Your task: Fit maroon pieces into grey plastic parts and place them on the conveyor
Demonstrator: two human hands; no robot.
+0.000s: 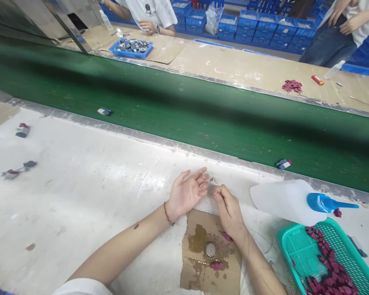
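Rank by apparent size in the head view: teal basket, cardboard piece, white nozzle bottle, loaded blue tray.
Teal basket and cardboard piece: too close to rank; basket cut off by frame
White nozzle bottle
Loaded blue tray

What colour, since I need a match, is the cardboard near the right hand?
The cardboard is brown with darker patches, best seen in the head view.

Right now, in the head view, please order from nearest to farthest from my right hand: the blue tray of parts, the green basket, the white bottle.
1. White bottle, just right of your right hand.
2. Green basket, farther right, toward the camera.
3. Blue tray, across the green belt.
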